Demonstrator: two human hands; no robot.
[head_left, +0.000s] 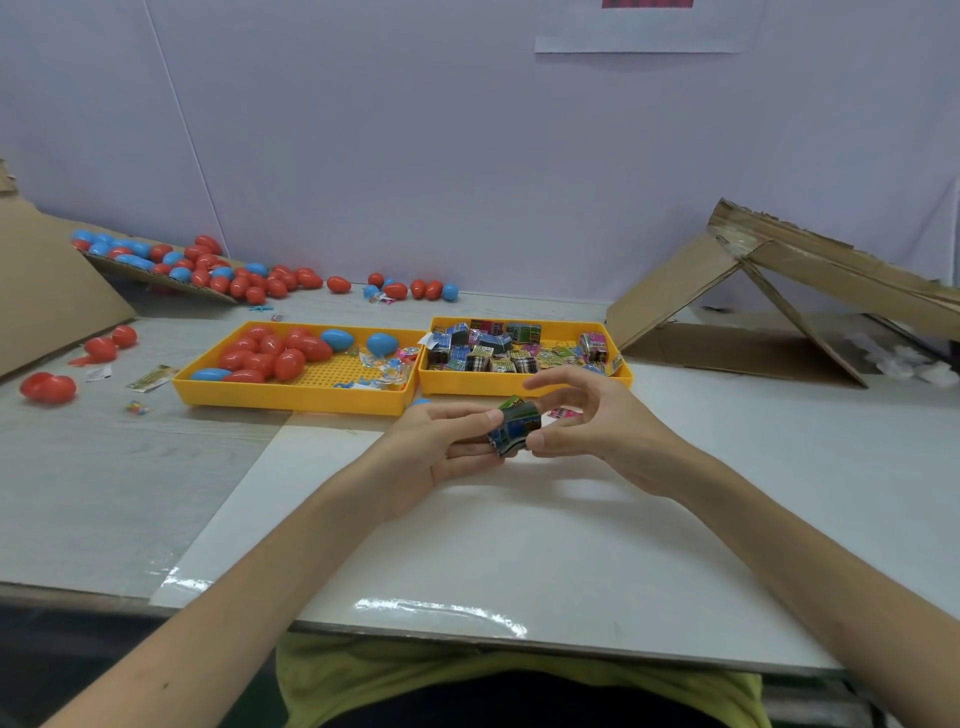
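Packet (514, 427), curled, held above the table: left hand (441, 449) grips its 9 o'clock end, right hand (597, 423) pinches the 3 o'clock end, forefinger lifted.

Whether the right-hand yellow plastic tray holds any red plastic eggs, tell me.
No: the right yellow plastic tray holds small printed packets, while the red plastic eggs lie in the left yellow plastic tray.
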